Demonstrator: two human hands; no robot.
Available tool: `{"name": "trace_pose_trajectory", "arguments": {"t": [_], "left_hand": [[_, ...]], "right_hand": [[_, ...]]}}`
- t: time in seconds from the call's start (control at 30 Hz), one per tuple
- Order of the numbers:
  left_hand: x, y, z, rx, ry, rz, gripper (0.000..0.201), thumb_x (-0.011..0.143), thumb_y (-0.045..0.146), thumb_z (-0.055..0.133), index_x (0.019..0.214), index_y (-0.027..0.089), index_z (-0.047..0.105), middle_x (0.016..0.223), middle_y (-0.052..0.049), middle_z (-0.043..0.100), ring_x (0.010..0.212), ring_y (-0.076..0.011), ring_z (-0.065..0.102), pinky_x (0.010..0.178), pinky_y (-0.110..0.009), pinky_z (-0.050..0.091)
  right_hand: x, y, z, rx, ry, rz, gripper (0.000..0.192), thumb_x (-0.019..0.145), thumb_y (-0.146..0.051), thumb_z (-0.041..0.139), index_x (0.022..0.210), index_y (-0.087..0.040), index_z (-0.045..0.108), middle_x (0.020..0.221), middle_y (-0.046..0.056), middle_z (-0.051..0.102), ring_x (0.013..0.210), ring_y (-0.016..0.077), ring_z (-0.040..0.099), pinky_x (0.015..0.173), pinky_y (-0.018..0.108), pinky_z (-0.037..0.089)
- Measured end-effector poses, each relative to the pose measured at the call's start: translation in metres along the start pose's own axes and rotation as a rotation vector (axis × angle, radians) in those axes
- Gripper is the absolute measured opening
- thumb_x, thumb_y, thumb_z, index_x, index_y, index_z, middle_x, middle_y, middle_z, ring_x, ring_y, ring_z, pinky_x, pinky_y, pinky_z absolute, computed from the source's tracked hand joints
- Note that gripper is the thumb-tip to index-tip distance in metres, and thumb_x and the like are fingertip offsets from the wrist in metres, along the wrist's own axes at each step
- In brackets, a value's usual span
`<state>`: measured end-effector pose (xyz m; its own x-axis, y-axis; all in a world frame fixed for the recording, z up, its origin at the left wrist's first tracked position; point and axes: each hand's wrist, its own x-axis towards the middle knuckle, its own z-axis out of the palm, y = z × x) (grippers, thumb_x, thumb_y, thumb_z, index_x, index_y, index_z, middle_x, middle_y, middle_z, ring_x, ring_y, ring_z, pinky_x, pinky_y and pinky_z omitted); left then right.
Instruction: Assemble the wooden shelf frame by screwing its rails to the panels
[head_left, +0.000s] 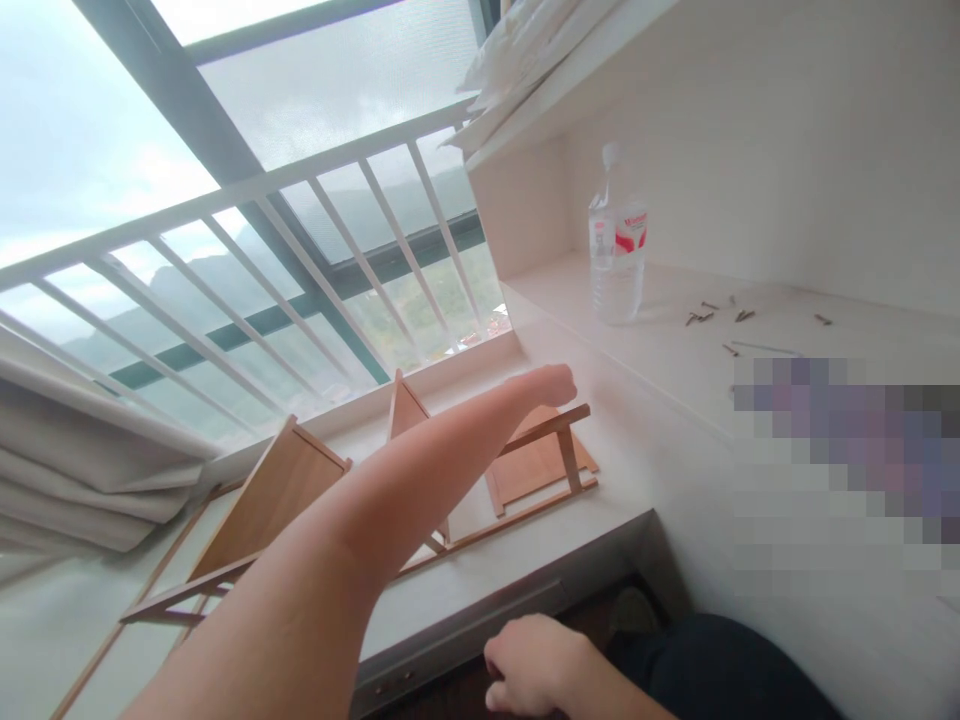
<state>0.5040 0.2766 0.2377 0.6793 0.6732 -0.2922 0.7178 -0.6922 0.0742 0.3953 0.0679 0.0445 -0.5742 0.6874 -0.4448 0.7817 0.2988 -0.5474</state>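
White desk [525, 560] under a big window with a white railing [247, 190], pale shelf unit at right. Left hand [551, 385] stretched far forward, arm straight out, hand end-on so how open it is cannot be told; nothing seen in it. It hovers over the wooden frame [540, 470], which lies flat on the desk just below and beyond the hand. Right hand [532, 665] low, near the desk edge, fingers curled loosely, holding nothing. Beyond the left hand: water bottle [616, 250]; scattered screws [709, 315] further right. Folded curtain [82, 450] far left.
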Motion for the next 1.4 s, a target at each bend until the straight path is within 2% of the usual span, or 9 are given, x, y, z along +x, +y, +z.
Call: {"name": "trace_pose_trajectory", "arguments": {"t": [0.1,0.17,0.3,0.43,0.73,0.87,1.0,1.2,1.4], "left_hand": [[-0.047,-0.008,-0.013,0.034,0.099,-0.042,0.037,0.104,0.034,0.041,0.123,0.017,0.067,0.126,-0.014,0.070,0.114,-0.0302,0.067,0.095,-0.046,0.054],[-0.089,-0.019,-0.010,0.060,0.156,-0.047,0.040,0.103,0.036,0.036,0.119,0.020,0.068,0.122,-0.014,0.073,0.112,-0.0322,0.068,0.095,-0.047,0.053],[-0.164,-0.053,0.025,0.145,0.123,-0.143,0.044,0.102,0.048,0.034,0.112,0.020,0.067,0.113,-0.015,0.076,0.106,-0.0344,0.071,0.092,-0.049,0.053],[-0.206,-0.083,0.064,0.111,0.139,-0.236,0.037,0.101,0.045,0.038,0.107,0.020,0.066,0.103,-0.014,0.078,0.094,-0.0333,0.075,0.079,-0.043,0.055],[-0.256,-0.102,0.109,0.086,0.442,-0.163,0.025,0.097,0.042,0.053,0.093,0.023,0.069,0.091,-0.006,0.078,0.088,-0.0246,0.073,0.072,-0.033,0.049],[-0.271,-0.119,0.113,0.081,0.465,-0.133,0.032,0.098,0.050,0.053,0.092,0.024,0.070,0.090,-0.005,0.077,0.086,-0.0232,0.072,0.068,-0.031,0.045],[-0.283,-0.139,0.114,0.081,0.487,-0.109,0.053,0.105,0.060,0.035,0.089,0.022,0.069,0.088,-0.006,0.076,0.085,-0.0218,0.070,0.065,-0.031,0.038],[-0.291,-0.167,0.114,0.109,0.474,-0.120,0.056,0.107,0.056,0.029,0.080,0.022,0.064,0.083,-0.005,0.073,0.082,-0.0207,0.067,0.063,-0.032,0.030],[-0.296,-0.188,0.105,0.095,0.446,-0.129,0.054,0.106,0.057,0.030,0.076,0.022,0.059,0.082,-0.005,0.072,0.080,-0.0209,0.065,0.064,-0.031,0.028]], "right_hand": [[-0.005,0.002,0.001,0.030,0.002,-0.006,0.043,0.087,-0.049,0.064,0.117,-0.022,0.080,0.115,0.017,0.079,0.107,0.0406,0.075,0.089,0.051,0.060],[-0.007,0.003,0.004,0.049,0.006,0.000,0.043,0.086,-0.047,0.065,0.117,-0.023,0.080,0.117,0.016,0.078,0.109,0.0401,0.074,0.092,0.050,0.059],[-0.014,0.007,0.012,0.092,0.031,0.036,0.038,0.083,-0.041,0.064,0.113,-0.023,0.080,0.115,0.015,0.079,0.109,0.0384,0.074,0.092,0.047,0.057],[-0.020,0.015,0.021,0.130,0.101,0.073,0.034,0.084,-0.036,0.062,0.109,-0.022,0.080,0.114,0.016,0.079,0.108,0.0375,0.074,0.091,0.046,0.055],[-0.038,0.030,0.040,0.258,0.174,0.043,0.025,0.091,-0.034,0.056,0.103,-0.023,0.074,0.102,0.007,0.077,0.094,0.0270,0.070,0.081,0.035,0.047],[-0.040,0.055,0.049,0.297,0.230,0.071,0.027,0.094,-0.041,0.052,0.101,-0.024,0.072,0.098,0.006,0.077,0.094,0.0257,0.069,0.083,0.032,0.047],[-0.039,0.066,0.051,0.313,0.250,0.075,0.030,0.094,-0.044,0.051,0.099,-0.024,0.072,0.097,0.007,0.077,0.094,0.0263,0.069,0.085,0.032,0.049],[-0.050,0.043,0.045,0.348,0.244,0.100,0.027,0.095,-0.039,0.052,0.101,-0.022,0.072,0.104,0.008,0.077,0.098,0.0268,0.068,0.089,0.035,0.047],[-0.082,0.031,0.039,0.343,0.350,0.159,0.024,0.095,-0.033,0.055,0.094,-0.020,0.074,0.097,0.007,0.076,0.092,0.0244,0.068,0.082,0.034,0.045]]}}
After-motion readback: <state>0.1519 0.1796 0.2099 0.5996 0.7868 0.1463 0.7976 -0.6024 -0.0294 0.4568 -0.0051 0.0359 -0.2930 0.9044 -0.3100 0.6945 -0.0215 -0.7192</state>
